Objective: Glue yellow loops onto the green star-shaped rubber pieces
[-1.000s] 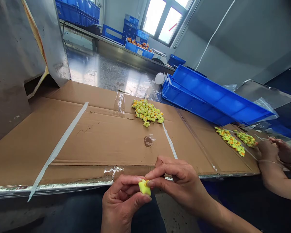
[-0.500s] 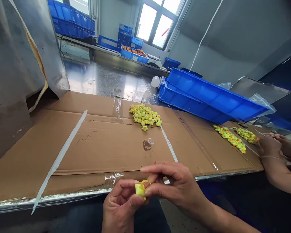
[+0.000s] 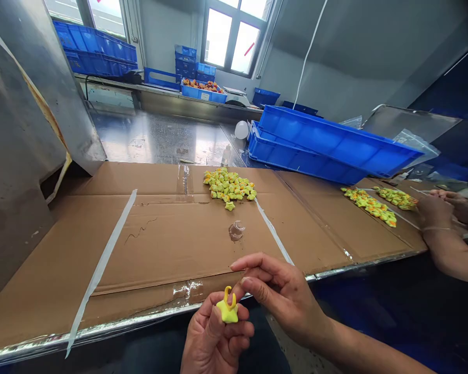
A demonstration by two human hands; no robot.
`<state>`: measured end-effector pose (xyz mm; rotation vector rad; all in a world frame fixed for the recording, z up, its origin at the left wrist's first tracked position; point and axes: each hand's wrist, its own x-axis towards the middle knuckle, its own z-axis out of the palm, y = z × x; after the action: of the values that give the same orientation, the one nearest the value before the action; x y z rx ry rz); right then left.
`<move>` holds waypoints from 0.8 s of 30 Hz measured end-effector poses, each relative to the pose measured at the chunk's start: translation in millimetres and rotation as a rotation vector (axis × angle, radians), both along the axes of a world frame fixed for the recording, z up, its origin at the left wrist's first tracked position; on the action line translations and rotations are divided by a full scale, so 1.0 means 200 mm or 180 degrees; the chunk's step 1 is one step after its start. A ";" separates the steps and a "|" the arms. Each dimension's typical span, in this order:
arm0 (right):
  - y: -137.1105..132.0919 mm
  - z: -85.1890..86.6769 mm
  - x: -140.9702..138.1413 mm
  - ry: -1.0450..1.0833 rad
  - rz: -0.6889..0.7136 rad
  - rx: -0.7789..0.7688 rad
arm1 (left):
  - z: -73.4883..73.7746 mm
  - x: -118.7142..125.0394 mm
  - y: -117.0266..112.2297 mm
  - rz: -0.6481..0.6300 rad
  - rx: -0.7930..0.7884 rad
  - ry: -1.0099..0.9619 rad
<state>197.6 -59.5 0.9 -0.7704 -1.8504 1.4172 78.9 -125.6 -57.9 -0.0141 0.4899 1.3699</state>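
My left hand is closed around a small yellow-green star-shaped piece with a yellow loop sticking up from it, held below the table's front edge. My right hand hovers just right of it, fingers curled loosely and apart, its fingertips close to the loop but holding nothing. A pile of similar yellow-green pieces lies on the cardboard farther back. A small clear plastic bit rests on the cardboard between the pile and my hands.
Stacked blue trays lie at the back right. Another person's hands work at the far right beside two more rows of pieces. A metal housing stands on the left. White tape strips cross the cardboard.
My right hand has let go of the piece and drawn slightly away. The left hand now holds it alone, loop upright. The camera view has tilted up a little.
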 end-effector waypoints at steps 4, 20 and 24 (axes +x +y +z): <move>0.00 0.00 0.02 -0.0233 0.0063 0.0795 | 0.00 0.01 -0.01 -0.0128 -0.0019 -0.0087; -0.02 -0.06 0.05 0.0065 -0.0186 0.0933 | -0.01 0.04 -0.01 0.0697 -0.0051 0.0584; -0.07 -0.04 0.07 0.0022 -0.0430 0.1548 | 0.00 0.05 -0.02 0.1634 0.0151 0.1530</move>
<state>212.0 -74.0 -7.9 -0.6238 -1.9839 0.8314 88.4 -130.2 -57.5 0.2487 0.8977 1.8990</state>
